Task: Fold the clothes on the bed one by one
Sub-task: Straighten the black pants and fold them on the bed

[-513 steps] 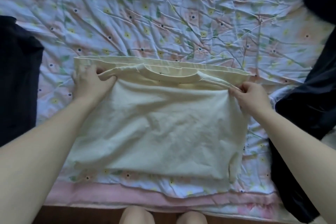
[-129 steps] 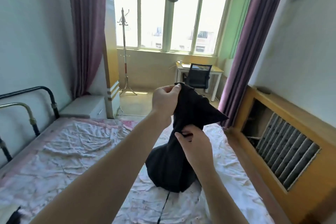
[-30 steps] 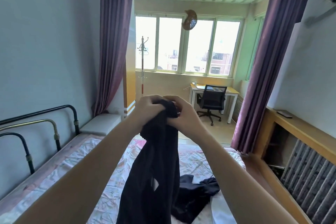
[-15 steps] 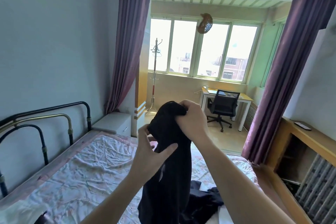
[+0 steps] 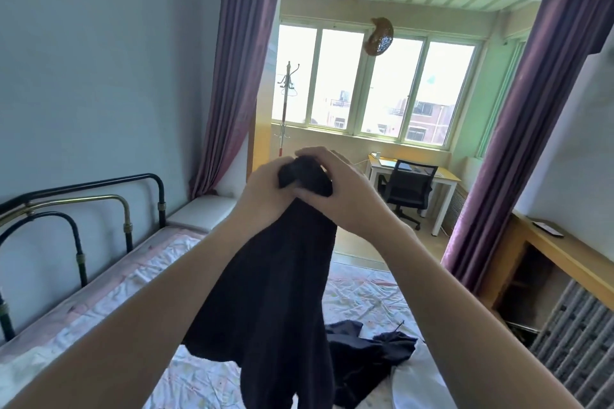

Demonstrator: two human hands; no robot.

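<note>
A black garment (image 5: pixel 275 302) hangs in the air in front of me, bunched at its top. My left hand (image 5: pixel 262 192) grips the bunched top from the left and my right hand (image 5: pixel 339 189) grips it from the right, the two hands close together at chest height. The cloth drops down between my forearms toward the floral bedsheet (image 5: pixel 139 302). Another dark garment (image 5: pixel 368 352) lies crumpled on the bed below and to the right. A pale garment (image 5: pixel 415 385) shows at the bed's lower right edge.
A metal bed frame (image 5: pixel 79 206) stands at the left against the wall. A white bedside cabinet (image 5: pixel 202 212) sits beyond the bed. Purple curtains (image 5: pixel 239 70) frame an alcove with a desk and black chair (image 5: pixel 408 189). A wooden shelf unit (image 5: pixel 561 279) runs along the right.
My left hand, which was open against the cloth half a second ago, has moved up and now grips the top next to my right hand. The view has swung slightly left.
</note>
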